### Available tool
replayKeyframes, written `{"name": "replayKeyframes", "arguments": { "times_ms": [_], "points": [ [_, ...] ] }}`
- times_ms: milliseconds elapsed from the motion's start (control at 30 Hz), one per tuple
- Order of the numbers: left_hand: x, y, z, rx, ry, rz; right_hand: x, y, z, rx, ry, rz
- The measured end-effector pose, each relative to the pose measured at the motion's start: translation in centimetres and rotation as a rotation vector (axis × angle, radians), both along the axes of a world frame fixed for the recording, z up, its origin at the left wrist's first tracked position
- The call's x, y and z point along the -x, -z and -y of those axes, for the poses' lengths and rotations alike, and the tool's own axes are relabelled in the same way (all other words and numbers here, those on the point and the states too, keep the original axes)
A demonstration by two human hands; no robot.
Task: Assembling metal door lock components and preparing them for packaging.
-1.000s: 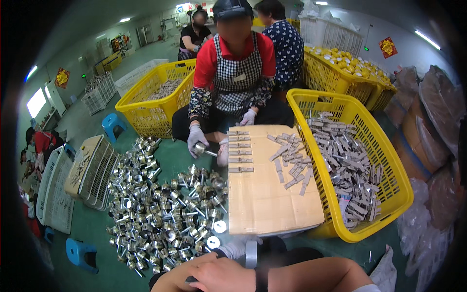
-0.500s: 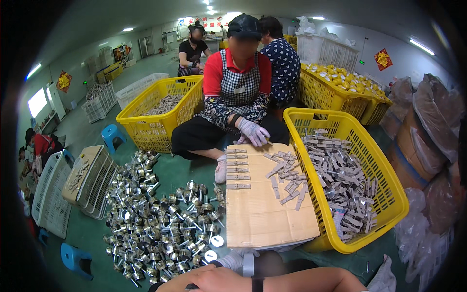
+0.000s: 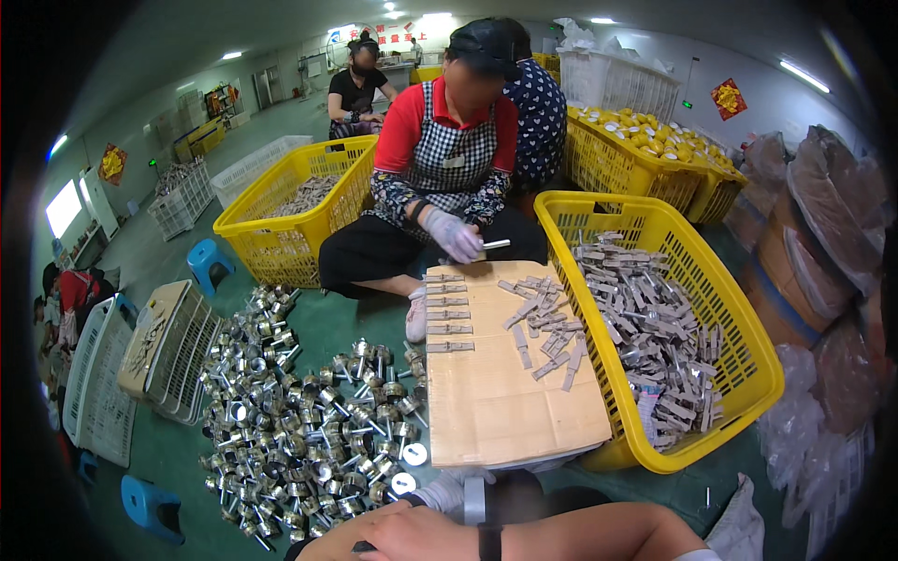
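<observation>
My right forearm comes in from the lower right with a black band at the wrist, and my right hand (image 3: 419, 535) lies low at the bottom edge. Its fingers are partly cut off, with a small dark object (image 3: 365, 546) beside them. Bare skin that looks like my left forearm (image 3: 346, 529) lies under it; the left hand's fingers are hidden. Beyond them is a cardboard sheet (image 3: 505, 425), bearing a column of flat grey clip-like pieces (image 3: 449, 316) at its left and a loose heap (image 3: 547, 323) at right. Opposite, a co-worker's gloved hand (image 3: 454, 236) holds a silver rod-shaped part (image 3: 496, 244).
Metal cups with rod stems (image 3: 299, 435) lie heaped on the green floor. A yellow basket (image 3: 655, 461) of grey pieces stands at right, another yellow basket (image 3: 281, 217) behind left. A blue stool (image 3: 150, 508) sits at lower left. Plastic-wrapped drums (image 3: 804, 262) line the right.
The co-worker's gloved hand has risen off the cardboard and moved left, and the silver rod-shaped part now shows in it. The view has shifted slightly; my arms stay nearly still.
</observation>
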State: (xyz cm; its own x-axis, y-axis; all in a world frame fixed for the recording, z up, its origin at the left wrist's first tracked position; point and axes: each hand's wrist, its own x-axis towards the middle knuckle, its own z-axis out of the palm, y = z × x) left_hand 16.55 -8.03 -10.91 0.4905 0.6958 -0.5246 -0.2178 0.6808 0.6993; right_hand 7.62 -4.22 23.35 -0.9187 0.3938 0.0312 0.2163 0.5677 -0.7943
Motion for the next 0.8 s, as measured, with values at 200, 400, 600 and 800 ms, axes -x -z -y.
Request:
{"name": "replayKeyframes", "arguments": {
  "times_ms": [200,400,600,800],
  "points": [
    [14.9,-6.6,-7.9,-0.141,0.030,-0.037,-0.1,0.0,0.1,0.014,0.004,0.005],
    [16.6,-6.0,-8.3,-0.257,0.045,-0.041,0.2,-0.1,0.2,0.015,-0.004,-0.015],
    [16.8,-3.4,-8.6,-0.311,0.081,-0.071,0.5,1.0,0.3,-0.016,-0.005,-0.048],
    [16.3,-4.6,-8.9,-0.313,-0.001,-0.013,0.2,0.0,0.2,-0.020,0.008,-0.024]
  ]
}}
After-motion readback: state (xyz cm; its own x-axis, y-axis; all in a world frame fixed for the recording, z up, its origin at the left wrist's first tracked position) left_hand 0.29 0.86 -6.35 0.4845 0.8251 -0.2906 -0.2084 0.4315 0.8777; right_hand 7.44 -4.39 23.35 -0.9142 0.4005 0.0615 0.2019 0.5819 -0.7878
